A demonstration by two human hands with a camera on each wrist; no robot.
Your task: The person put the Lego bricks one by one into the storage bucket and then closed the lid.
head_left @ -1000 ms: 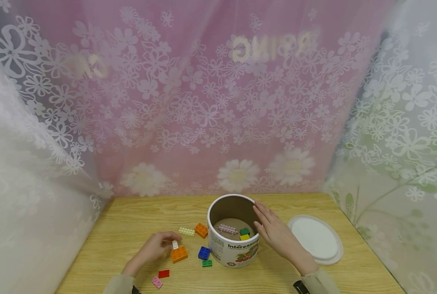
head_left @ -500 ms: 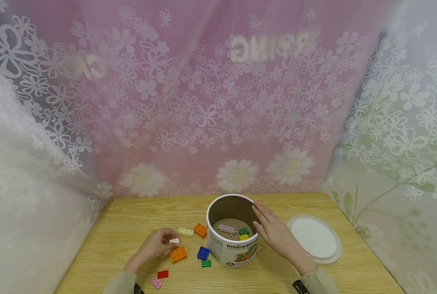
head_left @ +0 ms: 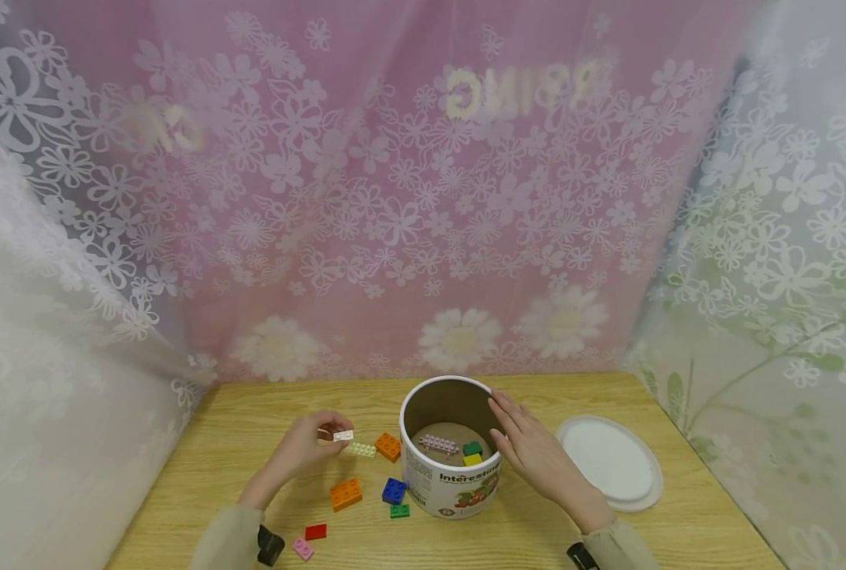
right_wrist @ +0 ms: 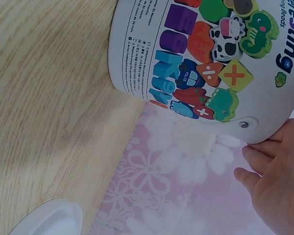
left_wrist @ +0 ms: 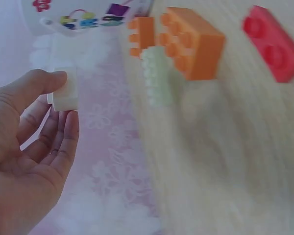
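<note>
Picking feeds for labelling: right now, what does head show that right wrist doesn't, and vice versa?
Head only: the left hand pinching a white brick; loose pieces on the table, namely a pale yellow plate, two orange bricks, a blue brick, small green brick, red piece and pink brick; also the contents of the bucket.

Right wrist only: printed cow, dinosaur and police car on the bucket wall.

Both: the right hand at the bucket, the table, the flowered curtain and the white lid, only partly in the wrist view.

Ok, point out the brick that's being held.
The white brick, pinched by the left hand; the others lie on the table or inside the tub.
</note>
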